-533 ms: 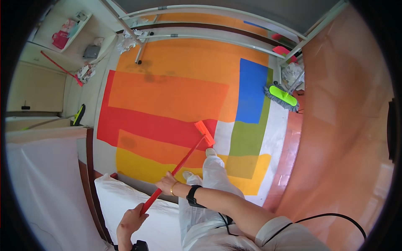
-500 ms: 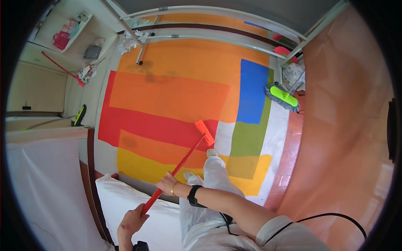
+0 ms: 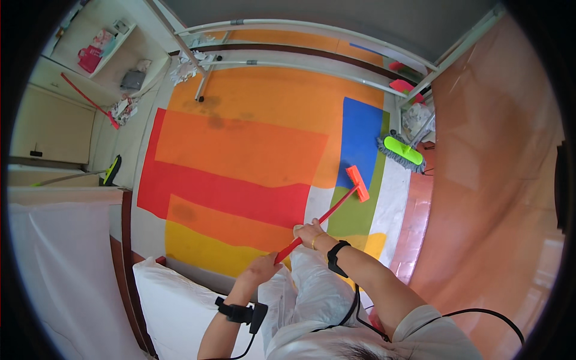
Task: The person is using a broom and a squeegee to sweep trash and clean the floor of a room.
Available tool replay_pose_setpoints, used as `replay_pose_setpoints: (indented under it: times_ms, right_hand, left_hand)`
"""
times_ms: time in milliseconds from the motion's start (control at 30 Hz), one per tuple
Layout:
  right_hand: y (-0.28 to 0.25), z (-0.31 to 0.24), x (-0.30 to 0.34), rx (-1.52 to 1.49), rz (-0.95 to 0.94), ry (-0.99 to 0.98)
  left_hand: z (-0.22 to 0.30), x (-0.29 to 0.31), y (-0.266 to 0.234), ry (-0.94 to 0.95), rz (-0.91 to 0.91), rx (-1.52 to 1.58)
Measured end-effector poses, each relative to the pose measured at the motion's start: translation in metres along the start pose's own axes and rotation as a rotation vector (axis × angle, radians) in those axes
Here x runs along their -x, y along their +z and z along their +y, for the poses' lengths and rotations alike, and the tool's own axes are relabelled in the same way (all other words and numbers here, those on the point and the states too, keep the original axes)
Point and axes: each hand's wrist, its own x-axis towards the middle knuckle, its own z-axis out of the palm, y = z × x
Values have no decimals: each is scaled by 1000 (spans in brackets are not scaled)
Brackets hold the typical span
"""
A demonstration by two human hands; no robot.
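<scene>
Both my hands grip the red handle (image 3: pixel 333 209) of a long-handled floor brush. My left hand (image 3: pixel 260 270) is closed round the handle's near end. Farther along toward the head, my right hand (image 3: pixel 309 233) is wrapped round it. The brush's orange head (image 3: pixel 358 184), with short bristles along its left side, is down at the lower end of the blue patch of the multicoloured floor mat (image 3: pixel 240 162), by the green strip. My legs in white trousers (image 3: pixel 321 276) are just behind the handle.
A white metal rack frame (image 3: pixel 312 68) runs along the far side. To the right stands a grey mop with a green head (image 3: pixel 403 151). A red stick (image 3: pixel 87 98) and a green-and-black broom (image 3: pixel 111 170) are by the cabinet (image 3: pixel 57 129). A white-covered bed (image 3: pixel 174 300) is near left.
The brush head has moved right, from the red part of the mat to the blue and green part. Both hands have gone right with the handle, the left one also farther forward.
</scene>
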Motion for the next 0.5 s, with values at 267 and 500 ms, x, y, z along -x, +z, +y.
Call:
replay_pose_setpoints:
  times_ms: [267, 500]
  right_hand:
    - [-10, -76, -30, -73, -102, -122]
    - [-10, -209, -42, -98, -38, -457]
  left_hand:
    - [-22, 65, -23, -238, 71, -81]
    - [-46, 188, -42, -549, 51, 121]
